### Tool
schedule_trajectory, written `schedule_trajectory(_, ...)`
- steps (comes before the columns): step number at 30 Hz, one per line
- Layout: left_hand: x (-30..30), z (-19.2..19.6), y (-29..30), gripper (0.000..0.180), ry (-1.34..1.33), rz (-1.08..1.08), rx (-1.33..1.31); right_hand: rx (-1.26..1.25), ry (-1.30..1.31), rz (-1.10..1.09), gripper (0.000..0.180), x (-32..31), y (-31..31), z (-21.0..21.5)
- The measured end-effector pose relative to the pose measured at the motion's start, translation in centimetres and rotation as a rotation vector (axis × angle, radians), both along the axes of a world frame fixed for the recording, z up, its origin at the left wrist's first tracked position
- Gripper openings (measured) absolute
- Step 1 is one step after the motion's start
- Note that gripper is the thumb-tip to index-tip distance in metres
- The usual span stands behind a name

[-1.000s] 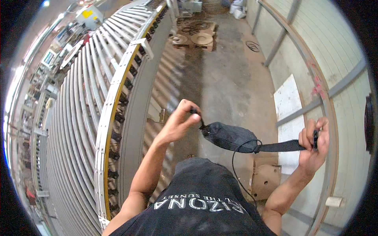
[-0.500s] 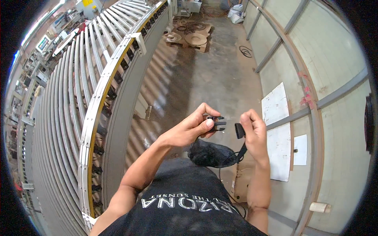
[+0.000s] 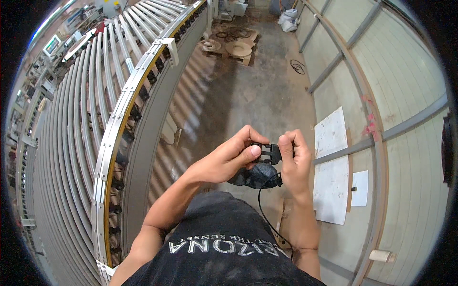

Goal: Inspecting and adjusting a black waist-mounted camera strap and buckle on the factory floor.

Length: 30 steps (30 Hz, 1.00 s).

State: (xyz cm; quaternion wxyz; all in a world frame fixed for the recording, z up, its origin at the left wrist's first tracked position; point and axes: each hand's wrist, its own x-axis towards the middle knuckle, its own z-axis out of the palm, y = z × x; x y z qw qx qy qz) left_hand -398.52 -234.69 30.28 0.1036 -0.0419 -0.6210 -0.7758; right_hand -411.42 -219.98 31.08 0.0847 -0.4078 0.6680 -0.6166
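Observation:
Between my hands, in front of my torso, is a black side-release buckle [image 3: 271, 153]. My left hand [image 3: 238, 153] pinches the pronged half between thumb and fingers. The socket half is gripped by my right hand [image 3: 295, 159], its thumb on top. The prongs meet the socket and part of their length still shows between the two halves. Just below the hands hangs a dark fabric pouch [image 3: 255, 176], partly hidden behind my left hand. A thin black cable [image 3: 260, 202] runs from near the pouch down past my right forearm.
A roller conveyor [image 3: 71, 157] with a metal side rail [image 3: 110, 133] curves along my left. To the right stands a framed panel wall [image 3: 396, 81] with white boards [image 3: 330, 190] against it. Farther ahead, a pallet [image 3: 245, 58] with round pieces and a loose black coil [image 3: 297, 66] lie on the floor.
My right hand has moved left toward my left hand, bringing the two buckle halves from apart to touching. My left hand has stayed nearly in place.

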Motion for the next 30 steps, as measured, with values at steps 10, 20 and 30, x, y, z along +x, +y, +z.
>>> schedule_trajectory(10, -0.7, -0.8, -3.8, 0.054, -0.090, 0.020, -0.205, 0.135, 0.244, 0.000, 0.027, 1.3, -5.5, 0.6)
schedule_trajectory(20, -5.7, -2.7, -10.4, 0.082, -0.154, -0.149, -0.058, 0.382, 0.084, 0.283, 0.054, -4.7, -7.8, 0.5)
schedule_trajectory(30, -19.7, -8.5, -16.7, 0.032, -0.283, -0.419, -0.089, 0.410, 0.134, 0.221, 0.042, -18.8, -9.9, -2.1)
